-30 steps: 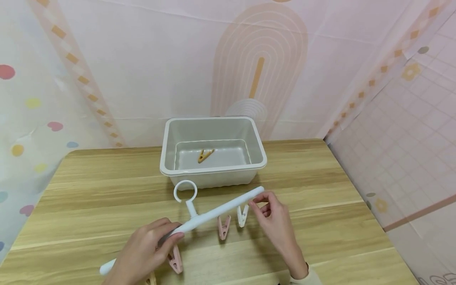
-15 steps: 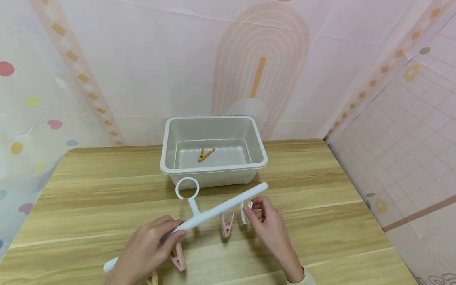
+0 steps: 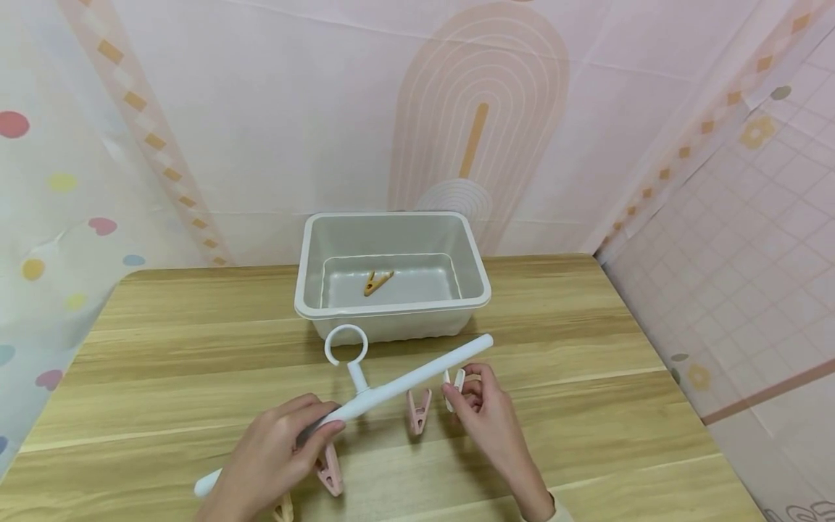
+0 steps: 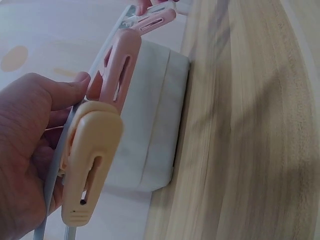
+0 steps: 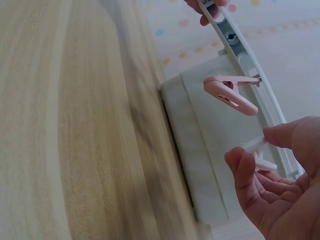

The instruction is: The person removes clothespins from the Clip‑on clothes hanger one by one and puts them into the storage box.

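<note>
My left hand (image 3: 270,453) grips the bar of a light-blue clip hanger (image 3: 417,376), left of its round open hook (image 3: 347,328). The bar slants up to the right, raised over the table. Two pink clips (image 3: 418,413) (image 4: 120,70) hang from the bar, one right beside my left fingers. A cream clip (image 4: 93,160) hangs further along, mostly hidden by my left hand in the head view. By the bar's right end, my right hand (image 3: 489,424) pinches a white clip (image 5: 257,152) between thumb and fingers. The fingers partly cover that clip.
A grey plastic tub (image 3: 391,313) stands on the wooden table (image 3: 189,333), just behind the hanger. Inside it lies a mustard-coloured clip (image 3: 377,283). A patterned cloth wall (image 3: 293,130) rises behind the table.
My right hand has gone from beside the white clip to pinching it, with the fingers lower on it. The hanger has shifted slightly right, its right end a little higher.
</note>
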Motion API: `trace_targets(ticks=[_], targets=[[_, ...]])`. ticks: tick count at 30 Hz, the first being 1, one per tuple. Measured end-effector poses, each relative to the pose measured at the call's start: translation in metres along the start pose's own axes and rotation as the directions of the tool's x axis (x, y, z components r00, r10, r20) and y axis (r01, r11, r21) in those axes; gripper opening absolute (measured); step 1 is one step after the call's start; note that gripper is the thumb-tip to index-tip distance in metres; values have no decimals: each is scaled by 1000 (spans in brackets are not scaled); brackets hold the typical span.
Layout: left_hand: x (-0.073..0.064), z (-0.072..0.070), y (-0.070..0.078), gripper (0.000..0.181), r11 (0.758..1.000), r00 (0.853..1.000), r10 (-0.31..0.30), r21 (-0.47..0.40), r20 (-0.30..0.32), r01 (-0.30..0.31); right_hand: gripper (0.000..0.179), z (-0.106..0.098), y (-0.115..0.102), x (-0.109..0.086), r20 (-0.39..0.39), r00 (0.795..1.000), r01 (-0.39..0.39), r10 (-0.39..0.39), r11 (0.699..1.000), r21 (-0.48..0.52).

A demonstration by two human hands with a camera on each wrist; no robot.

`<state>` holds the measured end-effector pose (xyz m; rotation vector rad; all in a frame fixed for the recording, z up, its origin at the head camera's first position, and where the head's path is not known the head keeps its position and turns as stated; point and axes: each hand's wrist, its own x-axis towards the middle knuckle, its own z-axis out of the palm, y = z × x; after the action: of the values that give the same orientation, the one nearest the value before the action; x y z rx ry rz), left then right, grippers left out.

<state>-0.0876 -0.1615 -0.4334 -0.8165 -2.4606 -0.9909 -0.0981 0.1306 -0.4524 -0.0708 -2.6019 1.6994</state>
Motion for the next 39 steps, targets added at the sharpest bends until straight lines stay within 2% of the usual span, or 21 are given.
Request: trace_targets(ticks=[2,5,8,11,14,17,20,24,25,27,28,31,33,34,36,39], targets=[[0,1,-1,18,1000,1000,7,3,-4,-7,39,-1,0,0,31,999,-26,24,998,51],[0,2,-2,19,1000,1000,17,8,-14,-17,38,-4,1,1,135,990,-64,42,984,164],[0,3,-3,20,1000,999,24,6,-29,-24,39,-10,3,1,263,964,-110,35,955,276],[0,3,-3,21,1000,999,22,-13,-40,-23,39,-16,4,0,344,939,-137,15,932,335],[0,5,-3,20,999,999,28,-38,-42,-30,40,-19,4,1,345,938,-147,22,929,340],[0,5,-4,17,998,998,47,-49,-35,-49,41,-18,2,1,285,958,-137,43,938,318],[0,5,-5,16,996,997,71,-55,-22,-72,34,-18,-1,0,196,979,-95,51,970,224],[1,2,-7,17,993,994,108,-48,-6,-108,16,-19,-4,1,90,996,8,-7,1000,-10],[1,1,-7,18,992,993,115,-42,1,-115,14,-20,-4,1,69,997,46,-41,996,-81],[2,0,-7,18,992,992,123,-28,21,-122,12,-21,-5,1,39,992,127,-122,968,-217],[2,-1,-7,17,992,992,125,-19,33,-125,14,-22,-5,2,32,986,166,-164,944,-284],[2,0,-6,15,991,989,131,9,69,-132,17,-22,-6,1,4,955,266,-298,848,-458],[1,1,-5,13,990,988,135,21,77,-137,18,-22,-6,1,-17,938,288,-345,807,-515],[1,2,-5,14,991,988,134,18,74,-136,19,-21,-6,1,-29,932,293,-362,797,-527],[0,4,-5,15,992,991,126,9,51,-127,20,-20,-5,1,-51,929,289,-366,806,-517],[0,4,-6,21,994,994,106,0,-6,-106,21,-19,-3,1,-66,943,263,-325,856,-446]])
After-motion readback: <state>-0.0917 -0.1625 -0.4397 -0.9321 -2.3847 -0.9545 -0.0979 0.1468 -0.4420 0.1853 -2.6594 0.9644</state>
